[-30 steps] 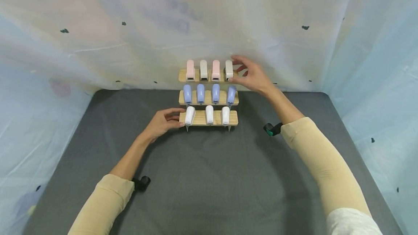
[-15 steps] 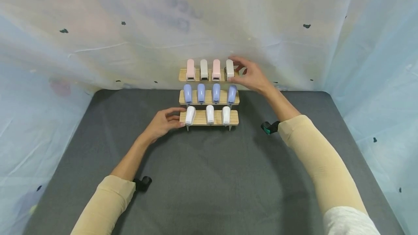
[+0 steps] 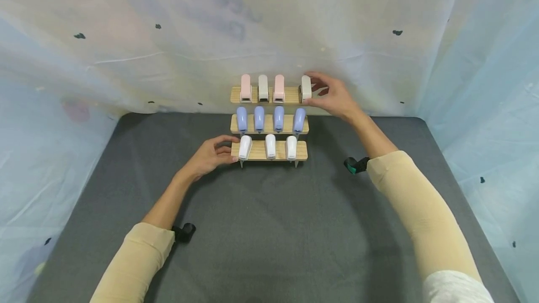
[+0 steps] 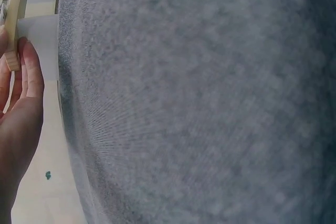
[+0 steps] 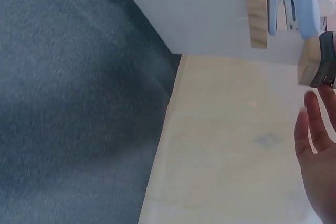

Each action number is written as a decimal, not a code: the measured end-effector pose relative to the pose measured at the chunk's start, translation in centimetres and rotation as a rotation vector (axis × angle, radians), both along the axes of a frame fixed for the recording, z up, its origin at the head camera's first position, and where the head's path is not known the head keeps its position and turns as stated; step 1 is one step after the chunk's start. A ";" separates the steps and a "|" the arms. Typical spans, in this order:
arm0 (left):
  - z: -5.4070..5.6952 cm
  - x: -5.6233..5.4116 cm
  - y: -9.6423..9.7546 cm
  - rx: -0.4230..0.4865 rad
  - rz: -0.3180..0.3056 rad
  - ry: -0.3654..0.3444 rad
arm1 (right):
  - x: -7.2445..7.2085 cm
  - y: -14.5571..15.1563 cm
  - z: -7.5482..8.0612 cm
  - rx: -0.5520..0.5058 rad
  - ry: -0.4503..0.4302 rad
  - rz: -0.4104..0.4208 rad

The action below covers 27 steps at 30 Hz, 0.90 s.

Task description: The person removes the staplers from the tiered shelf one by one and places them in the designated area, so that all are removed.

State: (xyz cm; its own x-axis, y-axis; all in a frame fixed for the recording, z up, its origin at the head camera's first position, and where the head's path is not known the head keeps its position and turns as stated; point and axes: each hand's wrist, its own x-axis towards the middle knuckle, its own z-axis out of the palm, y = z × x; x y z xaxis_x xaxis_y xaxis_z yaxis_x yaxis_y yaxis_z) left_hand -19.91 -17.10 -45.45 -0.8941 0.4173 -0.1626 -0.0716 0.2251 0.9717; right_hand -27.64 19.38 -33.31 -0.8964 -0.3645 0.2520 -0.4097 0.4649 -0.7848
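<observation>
The off-white stapler (image 3: 306, 89) is at the right-hand end of the top shelf (image 3: 291, 95), inside the grip of the right hand (image 3: 334, 99); thumb and fingers are clamped on it, the thumb at its near end, the fingers towards its far end; in the right wrist view its dark base lies against the shelf's wooden end; left of this grip, across a gap of wood, stand a pink stapler (image 3: 279, 89), then a grey stapler (image 3: 263, 89), then a second pink stapler (image 3: 246, 89); nearer the person than the grip, the middle shelf (image 3: 288, 125) bears four blue staplers (image 3: 279, 118); nearer again, the lowest shelf (image 3: 258, 151) carries three white staplers (image 3: 270, 147); at its left end, diagonally across from the right-hand grip, the left hand (image 3: 210, 155) pinches the board between thumb and fingers; below both grips spreads a dark grey table (image 3: 269, 228); behind the right-hand grip hangs a pale sheet (image 3: 349, 36).
</observation>
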 end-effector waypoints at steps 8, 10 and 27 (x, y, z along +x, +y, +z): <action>0.0 -0.2 -0.1 0.008 -0.016 0.003 | -0.6 2.1 -0.9 0.007 -0.015 0.028; 0.0 -0.2 -0.1 0.004 -0.019 0.006 | -0.1 2.2 -0.5 0.003 -0.018 0.028; 0.0 -0.1 -0.1 0.005 -0.038 -0.002 | 2.0 3.7 -0.8 0.052 -0.082 -0.022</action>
